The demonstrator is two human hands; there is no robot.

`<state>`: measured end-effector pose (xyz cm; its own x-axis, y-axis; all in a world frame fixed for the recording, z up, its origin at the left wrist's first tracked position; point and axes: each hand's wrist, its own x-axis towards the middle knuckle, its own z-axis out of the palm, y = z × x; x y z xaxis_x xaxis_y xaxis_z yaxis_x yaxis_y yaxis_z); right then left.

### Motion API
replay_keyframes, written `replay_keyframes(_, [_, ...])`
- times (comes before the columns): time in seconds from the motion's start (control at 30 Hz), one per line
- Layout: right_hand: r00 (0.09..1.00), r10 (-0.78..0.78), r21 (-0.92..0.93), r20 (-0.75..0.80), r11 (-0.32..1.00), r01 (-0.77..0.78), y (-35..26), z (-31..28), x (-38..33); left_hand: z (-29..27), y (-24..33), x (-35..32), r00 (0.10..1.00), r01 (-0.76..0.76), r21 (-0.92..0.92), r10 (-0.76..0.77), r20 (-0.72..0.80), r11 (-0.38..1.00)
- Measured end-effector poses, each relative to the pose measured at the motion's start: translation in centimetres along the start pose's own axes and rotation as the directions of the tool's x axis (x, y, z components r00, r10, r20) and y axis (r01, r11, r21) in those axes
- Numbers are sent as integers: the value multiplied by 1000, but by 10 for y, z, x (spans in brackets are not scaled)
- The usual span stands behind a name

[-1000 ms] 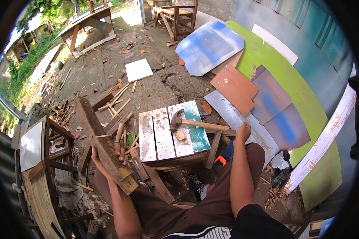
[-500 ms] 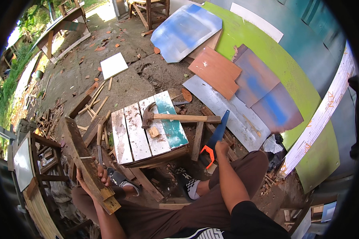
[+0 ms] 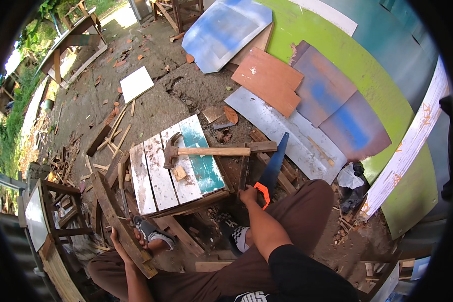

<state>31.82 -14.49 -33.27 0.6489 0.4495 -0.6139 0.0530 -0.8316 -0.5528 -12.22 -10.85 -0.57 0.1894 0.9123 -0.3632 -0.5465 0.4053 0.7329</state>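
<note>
My left hand (image 3: 120, 247) is closed around the lower part of a thick, weathered wooden beam (image 3: 117, 216), which slants over my left knee. Along the beam's right side runs a long, thin tool (image 3: 122, 189); whether my fingers also hold it I cannot tell. My right hand (image 3: 247, 195) grips the lower end of a short dark wooden strip (image 3: 244, 171). Just right of that hand is a handsaw (image 3: 273, 168) with a blue blade and orange handle. A hammer (image 3: 211, 151) lies across the low white-and-teal slatted stool (image 3: 153, 176), beside a small wood block (image 3: 178, 173).
Wood offcuts (image 3: 117, 133) are strewn left of the stool. A white square panel (image 3: 137, 84) lies beyond. Painted sheets, among them a reddish-brown board (image 3: 268, 80) and a grey panel (image 3: 292, 136), spread at the right. A wooden frame (image 3: 60, 211) stands at the left.
My right hand has moved left from beside the saw to the short wooden strip, which now shows narrower and darker. My left hand still holds the beam. The whole view has shifted slightly.
</note>
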Motion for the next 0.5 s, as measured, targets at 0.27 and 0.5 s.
replay_keyframes(0.27, [927,178,435,330,843,-317,12,-17,-1,-3,1,2,999,26,-55,-28,-36,998])
replay_keyframes(0.5, [872,184,488,454,767,-416,-5,-19,-10,9,-2,5,1000,11,-15,-11,-17,1000])
